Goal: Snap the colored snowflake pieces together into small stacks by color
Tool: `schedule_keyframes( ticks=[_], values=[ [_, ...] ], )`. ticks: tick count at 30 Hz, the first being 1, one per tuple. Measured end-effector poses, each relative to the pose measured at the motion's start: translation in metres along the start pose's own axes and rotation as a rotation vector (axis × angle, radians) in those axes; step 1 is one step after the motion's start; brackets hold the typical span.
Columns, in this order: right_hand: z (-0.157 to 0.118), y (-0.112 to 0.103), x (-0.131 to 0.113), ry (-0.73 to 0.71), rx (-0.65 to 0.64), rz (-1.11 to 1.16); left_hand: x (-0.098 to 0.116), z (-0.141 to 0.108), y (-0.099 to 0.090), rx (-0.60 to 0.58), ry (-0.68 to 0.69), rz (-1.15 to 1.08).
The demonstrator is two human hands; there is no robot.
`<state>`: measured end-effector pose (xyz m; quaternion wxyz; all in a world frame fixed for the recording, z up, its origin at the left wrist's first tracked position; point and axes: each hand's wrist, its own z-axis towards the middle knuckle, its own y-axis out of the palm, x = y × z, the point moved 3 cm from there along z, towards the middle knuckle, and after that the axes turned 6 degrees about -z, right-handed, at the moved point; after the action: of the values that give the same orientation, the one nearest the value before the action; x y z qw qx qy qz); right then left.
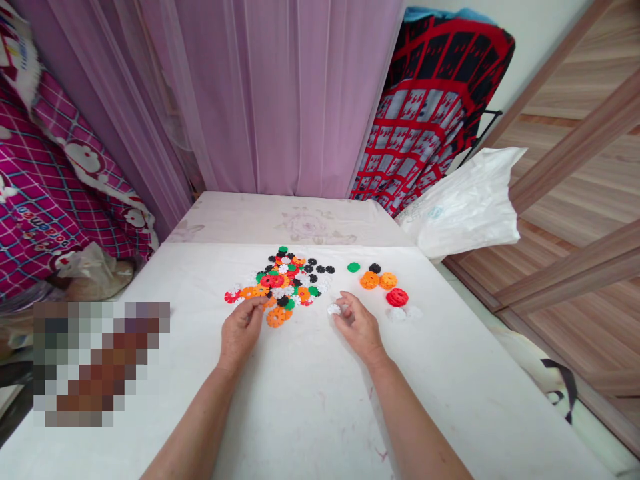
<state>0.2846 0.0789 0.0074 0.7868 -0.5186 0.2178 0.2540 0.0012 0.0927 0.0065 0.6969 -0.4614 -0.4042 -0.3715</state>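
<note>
A heap of notched plastic discs [273, 281] in red, orange, green, black and white lies on the white tabletop. My left hand [243, 331] is at the heap's near left edge, its thumb and fingertips together beside orange discs [276, 317]; whatever they pinch is too small to make out. To the right of the heap, my right hand [358, 325] holds a white disc [334, 309] between thumb and fingers. Beyond it sit separate groups: a green disc [353, 267], a black one [375, 268], orange ones [369, 280], red ones [397, 297] and white ones [397, 314].
A white plastic bag [465, 203] stands at the table's back right corner. Behind the table hangs a purple curtain [280, 100]. Patterned cloths hang on both sides. A blurred patch covers the table's left part. A bag with dark handles lies low on the right.
</note>
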Motion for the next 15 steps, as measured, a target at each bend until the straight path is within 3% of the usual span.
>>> schedule_keyframes(
  ticks=[6,15],
  values=[
    [-0.016,-0.013,-0.002,-0.008,0.138,-0.084,0.001,0.0,0.0,0.001,0.01,-0.02],
    [-0.021,-0.01,-0.005,-0.093,0.042,-0.239,0.004,0.0,0.0,-0.004,0.0,-0.006]
  ],
)
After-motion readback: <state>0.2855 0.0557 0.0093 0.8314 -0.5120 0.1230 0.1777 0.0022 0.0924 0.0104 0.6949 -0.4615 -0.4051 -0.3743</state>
